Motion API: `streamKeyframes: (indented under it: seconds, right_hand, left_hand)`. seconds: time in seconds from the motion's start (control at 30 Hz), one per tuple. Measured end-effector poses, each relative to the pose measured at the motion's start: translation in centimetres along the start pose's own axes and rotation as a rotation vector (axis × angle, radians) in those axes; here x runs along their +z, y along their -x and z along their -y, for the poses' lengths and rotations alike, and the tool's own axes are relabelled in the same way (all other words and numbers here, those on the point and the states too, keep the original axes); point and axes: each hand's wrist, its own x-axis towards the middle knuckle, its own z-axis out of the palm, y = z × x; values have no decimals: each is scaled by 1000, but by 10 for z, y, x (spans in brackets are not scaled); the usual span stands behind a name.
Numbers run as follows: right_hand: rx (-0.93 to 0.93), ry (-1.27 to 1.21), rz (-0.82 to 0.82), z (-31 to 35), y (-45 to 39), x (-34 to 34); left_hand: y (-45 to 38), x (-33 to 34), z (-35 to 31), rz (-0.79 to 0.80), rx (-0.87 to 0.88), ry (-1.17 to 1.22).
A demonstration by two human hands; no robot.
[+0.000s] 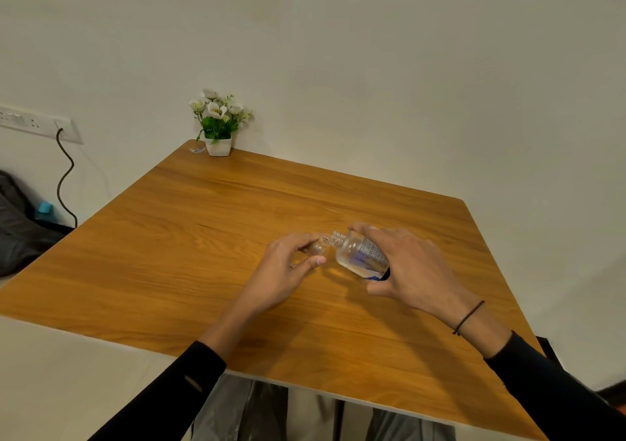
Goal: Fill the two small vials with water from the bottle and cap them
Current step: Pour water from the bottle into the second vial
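My right hand (410, 264) grips a clear bottle (359, 252) with a printed label, tipped over to the left with its open threaded neck pointing at a small clear vial (321, 244). My left hand (288, 268) pinches that vial between fingers and thumb, just above the wooden table (203, 237). The bottle's mouth sits right against the vial's open mouth. Water fills the lower part of the tilted bottle. I see no second vial and no caps; the hands may hide them.
A small white pot of white flowers (218, 125) stands at the table's far left corner, with a small wrapper (197, 150) beside it. A wall socket with a dark cable (66, 176) is at the left. A dark bag (17, 224) lies on the floor.
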Motion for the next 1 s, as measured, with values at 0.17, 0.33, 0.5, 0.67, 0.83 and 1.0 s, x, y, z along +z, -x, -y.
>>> streamKeyframes:
  seconds: [0.17,0.33,0.5,0.67,0.83,1.0]
  right_hand:
    - [-6,17,4,-1,-1,-2]
    - [-13,40,1,-1,-1,-4]
    - [-17,51,14,-1,-1,-7]
    - [-17,58,21,0,-1,-9]
    - [-27,69,19,-1,-1,-10]
    - [-32,73,22,-1,-1,-12]
  left_hand:
    - [1,0,-7,10,-5,-18]
    - [2,0,-11,7,-12,-12]
    - [2,2,-9,16,-24,-16]
    - [2,3,-9,5,-32,10]
    - [2,5,-5,3,-36,19]
    - [2,7,-3,-9,3,-4]
